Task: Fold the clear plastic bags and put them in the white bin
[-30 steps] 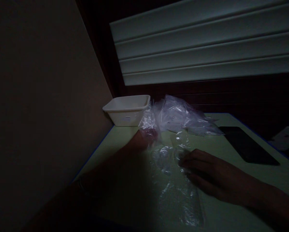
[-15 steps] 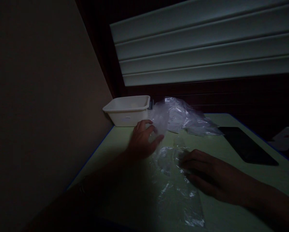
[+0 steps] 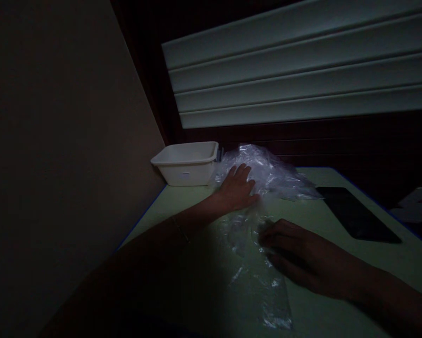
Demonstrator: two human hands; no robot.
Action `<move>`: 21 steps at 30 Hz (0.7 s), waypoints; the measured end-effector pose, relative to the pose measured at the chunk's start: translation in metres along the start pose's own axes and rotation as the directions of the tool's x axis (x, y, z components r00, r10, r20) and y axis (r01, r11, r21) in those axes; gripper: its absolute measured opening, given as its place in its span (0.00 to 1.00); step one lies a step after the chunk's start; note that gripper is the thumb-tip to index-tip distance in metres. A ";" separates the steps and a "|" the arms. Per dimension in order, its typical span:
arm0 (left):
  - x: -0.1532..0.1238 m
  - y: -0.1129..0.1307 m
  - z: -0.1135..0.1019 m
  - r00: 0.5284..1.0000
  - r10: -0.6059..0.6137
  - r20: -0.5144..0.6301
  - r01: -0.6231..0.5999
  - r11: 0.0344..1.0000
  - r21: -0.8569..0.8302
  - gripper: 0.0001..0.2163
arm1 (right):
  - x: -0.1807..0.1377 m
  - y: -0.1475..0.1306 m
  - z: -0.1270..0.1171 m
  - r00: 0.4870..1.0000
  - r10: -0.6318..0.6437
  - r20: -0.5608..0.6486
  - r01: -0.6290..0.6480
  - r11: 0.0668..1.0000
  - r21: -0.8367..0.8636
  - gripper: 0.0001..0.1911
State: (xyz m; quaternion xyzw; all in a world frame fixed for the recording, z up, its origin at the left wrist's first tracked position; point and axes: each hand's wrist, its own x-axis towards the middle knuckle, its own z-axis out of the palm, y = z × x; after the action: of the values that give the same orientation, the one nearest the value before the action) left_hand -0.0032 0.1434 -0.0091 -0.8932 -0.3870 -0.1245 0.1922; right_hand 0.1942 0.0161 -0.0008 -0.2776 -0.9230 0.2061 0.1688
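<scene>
On the pale green table (image 3: 320, 220), the left hand (image 3: 237, 190) lies spread on a crumpled heap of clear plastic bags (image 3: 270, 171) by a white tub (image 3: 186, 164); the right hand (image 3: 295, 256) presses flat on one clear bag (image 3: 263, 300).

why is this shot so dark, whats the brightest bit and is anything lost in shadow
Head view: very dim, the slatted blind behind being the brightest part; the lower left corner and the wall sink into black; faint glints mark the bag pile under the left hand and the flat bag under the right hand; edges look soft.
</scene>
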 end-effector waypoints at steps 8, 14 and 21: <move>0.028 -0.024 0.007 0.943 0.324 -0.074 -0.307 0.935 0.178 0.22 | 0.000 0.000 0.000 1.000 0.011 0.009 -0.011 1.000 -0.004 0.12; 0.032 -0.050 -0.004 0.878 0.479 -0.003 -0.477 0.876 0.077 0.23 | 0.000 0.000 0.000 1.000 0.006 0.010 -0.006 1.000 0.006 0.13; 0.020 -0.056 -0.019 0.973 0.228 -0.021 -0.225 0.933 -0.282 0.30 | 0.001 0.000 0.001 1.000 0.006 0.018 -0.005 1.000 -0.006 0.14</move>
State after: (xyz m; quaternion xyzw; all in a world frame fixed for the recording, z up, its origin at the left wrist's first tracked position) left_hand -0.0327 0.1828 0.0291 -0.9508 -0.2609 -0.1503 0.0733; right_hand 0.1935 0.0168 -0.0014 -0.2787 -0.9243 0.2065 0.1593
